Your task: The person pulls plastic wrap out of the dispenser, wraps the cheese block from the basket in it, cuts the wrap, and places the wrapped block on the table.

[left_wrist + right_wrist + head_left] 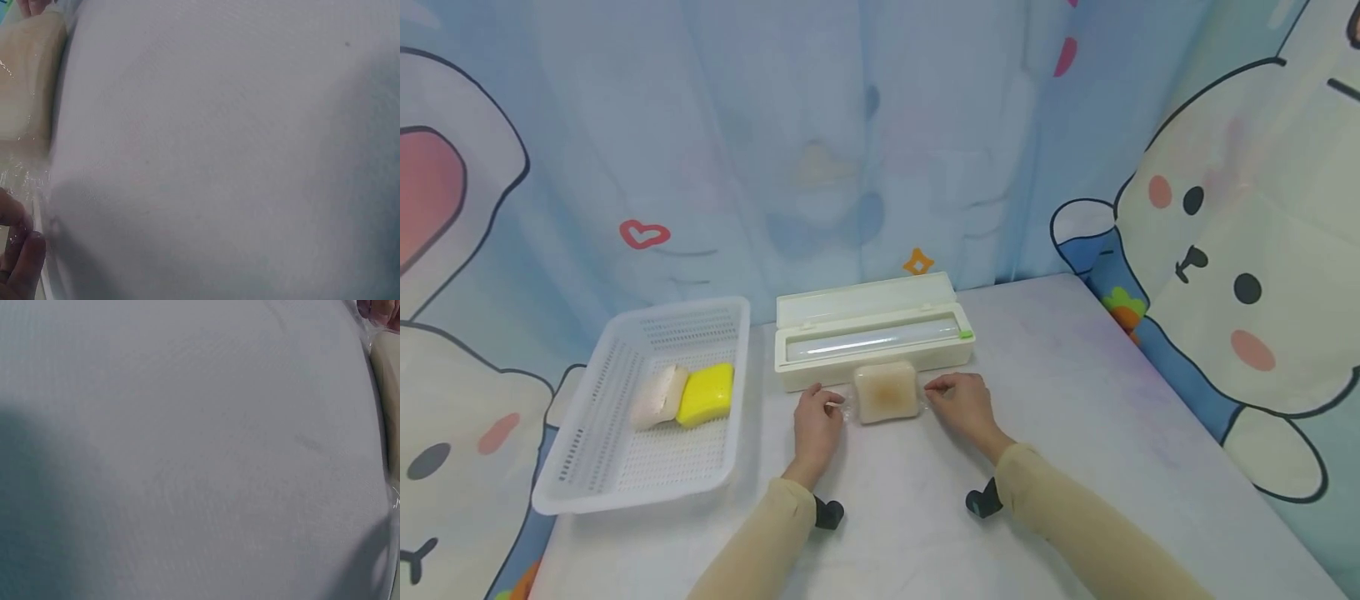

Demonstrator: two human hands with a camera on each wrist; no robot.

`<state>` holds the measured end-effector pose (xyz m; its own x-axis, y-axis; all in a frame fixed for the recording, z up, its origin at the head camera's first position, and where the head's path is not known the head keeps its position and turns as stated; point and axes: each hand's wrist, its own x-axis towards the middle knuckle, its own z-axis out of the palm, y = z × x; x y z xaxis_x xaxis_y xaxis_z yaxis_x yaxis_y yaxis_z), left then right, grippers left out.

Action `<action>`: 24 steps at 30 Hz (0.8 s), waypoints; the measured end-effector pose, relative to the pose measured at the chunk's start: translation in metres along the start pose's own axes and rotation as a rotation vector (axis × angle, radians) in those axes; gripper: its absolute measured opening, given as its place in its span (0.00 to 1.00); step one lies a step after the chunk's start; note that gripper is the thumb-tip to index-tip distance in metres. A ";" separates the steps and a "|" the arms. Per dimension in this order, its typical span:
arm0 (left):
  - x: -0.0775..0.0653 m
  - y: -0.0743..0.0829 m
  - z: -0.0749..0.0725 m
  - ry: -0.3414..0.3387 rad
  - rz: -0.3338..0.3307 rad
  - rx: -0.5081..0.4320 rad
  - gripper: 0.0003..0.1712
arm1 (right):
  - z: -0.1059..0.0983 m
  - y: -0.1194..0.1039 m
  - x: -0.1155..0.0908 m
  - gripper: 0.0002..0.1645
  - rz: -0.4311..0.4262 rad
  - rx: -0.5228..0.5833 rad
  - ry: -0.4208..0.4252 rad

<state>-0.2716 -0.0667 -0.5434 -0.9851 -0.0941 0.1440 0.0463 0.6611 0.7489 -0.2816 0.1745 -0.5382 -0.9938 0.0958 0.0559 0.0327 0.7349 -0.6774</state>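
Two hands work at a pale beige rectangular sponge block (887,391) wrapped in clear cling film (844,406), which lies on the white desk (1075,400) just in front of an open cream plastic film dispenser box (872,333). On the block's left side, the left hand (817,425) pinches the film's loose edge between thumb and curled fingers; in the left wrist view its fingertips (25,253) press crinkled film beside the block. Opposite it, the right hand (962,404) pinches the film on the block's right side, fingers curled on it. Inside the dispenser lies a clear film roll (872,342), its lid standing open behind. Well to the left sits a white perforated plastic basket (595,467) holding a yellow sponge (706,393) and a beige sponge (658,397) touching side by side.
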 end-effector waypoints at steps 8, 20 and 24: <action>-0.004 0.012 0.007 -0.009 -0.046 0.028 0.04 | 0.006 -0.010 -0.005 0.10 0.021 0.111 -0.035; -0.013 0.022 0.017 0.108 -0.072 -0.121 0.23 | 0.018 -0.020 -0.017 0.09 0.008 0.171 0.050; -0.015 0.023 0.017 0.078 0.017 -0.095 0.27 | 0.021 -0.023 -0.018 0.16 -0.062 0.234 0.079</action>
<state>-0.2590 -0.0372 -0.5396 -0.9683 -0.1439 0.2041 0.0818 0.5895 0.8036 -0.2665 0.1420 -0.5387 -0.9816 0.1144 0.1530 -0.0621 0.5664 -0.8218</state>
